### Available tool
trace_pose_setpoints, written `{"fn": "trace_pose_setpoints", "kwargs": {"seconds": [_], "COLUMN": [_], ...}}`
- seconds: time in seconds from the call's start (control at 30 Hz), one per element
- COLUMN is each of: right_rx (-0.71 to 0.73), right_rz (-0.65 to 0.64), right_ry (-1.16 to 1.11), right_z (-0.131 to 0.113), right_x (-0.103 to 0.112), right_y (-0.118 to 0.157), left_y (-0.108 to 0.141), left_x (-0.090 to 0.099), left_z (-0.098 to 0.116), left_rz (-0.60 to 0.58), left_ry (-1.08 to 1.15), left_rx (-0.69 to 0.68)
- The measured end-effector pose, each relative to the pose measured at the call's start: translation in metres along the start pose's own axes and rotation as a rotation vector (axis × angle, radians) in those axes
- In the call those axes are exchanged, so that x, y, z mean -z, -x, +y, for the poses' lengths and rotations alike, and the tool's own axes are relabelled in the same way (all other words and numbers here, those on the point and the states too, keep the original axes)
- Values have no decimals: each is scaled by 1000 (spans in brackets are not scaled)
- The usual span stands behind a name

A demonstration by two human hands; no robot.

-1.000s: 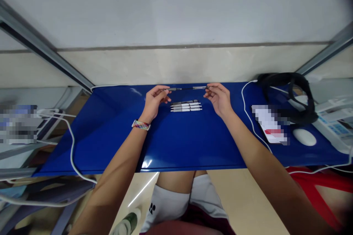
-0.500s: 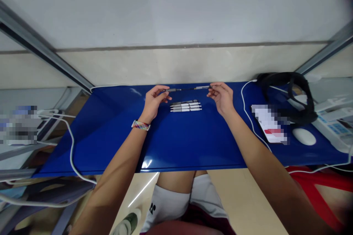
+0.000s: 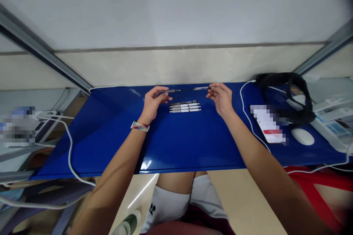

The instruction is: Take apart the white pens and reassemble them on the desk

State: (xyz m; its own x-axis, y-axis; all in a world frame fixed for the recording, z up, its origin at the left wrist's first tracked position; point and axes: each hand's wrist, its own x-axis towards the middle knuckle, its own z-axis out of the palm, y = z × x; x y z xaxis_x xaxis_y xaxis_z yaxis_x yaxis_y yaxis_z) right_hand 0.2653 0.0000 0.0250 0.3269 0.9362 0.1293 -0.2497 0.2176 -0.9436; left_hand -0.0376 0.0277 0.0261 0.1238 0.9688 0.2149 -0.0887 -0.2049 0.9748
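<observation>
My left hand [image 3: 154, 101] pinches a dark grey pen grip section [image 3: 173, 90] between thumb and fingertips. Out of its right end runs a thin pen refill [image 3: 200, 88], black near the grip and pale further right. The far end of that refill is pinched in my right hand [image 3: 220, 97], whose fingertips cover the tip. Both pieces are level and in line above the desk. Just below them, several white pens [image 3: 185, 107] with grey grips lie side by side in a neat row, grips to the left.
The blue desk [image 3: 190, 139] meets a pale wall at the back. At right are a black head strap [image 3: 289, 77], a phone [image 3: 268, 126], a white mouse [image 3: 302, 136] and a white cable [image 3: 244, 108]. Another white cable [image 3: 70, 147] hangs over the left edge.
Both hands keep their hold on the grip section and refill, with hardly any movement. The whole view has shifted very slightly.
</observation>
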Motion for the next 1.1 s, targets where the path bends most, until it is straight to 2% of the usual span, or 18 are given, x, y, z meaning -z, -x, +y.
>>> {"fn": "trace_pose_setpoints", "kwargs": {"seconds": [0.4,0.7,0.9,1.1], "right_rx": [-21,1,49,37], "right_rz": [-41,-297,-346,-357], "right_ry": [17,123,127,137], "right_z": [2,6,6,5], "right_x": [-2,-14,-16,-19], "right_y": [2,17,20,23], "left_y": [0,5,3,5], "left_x": [0,-6,-3,-3], "left_z": [0,5,4,7], "left_rz": [-4,-124,-108,-120], "left_ry": [-42,-108,-192,-304], "left_rx": [-26,24,9,-23]}}
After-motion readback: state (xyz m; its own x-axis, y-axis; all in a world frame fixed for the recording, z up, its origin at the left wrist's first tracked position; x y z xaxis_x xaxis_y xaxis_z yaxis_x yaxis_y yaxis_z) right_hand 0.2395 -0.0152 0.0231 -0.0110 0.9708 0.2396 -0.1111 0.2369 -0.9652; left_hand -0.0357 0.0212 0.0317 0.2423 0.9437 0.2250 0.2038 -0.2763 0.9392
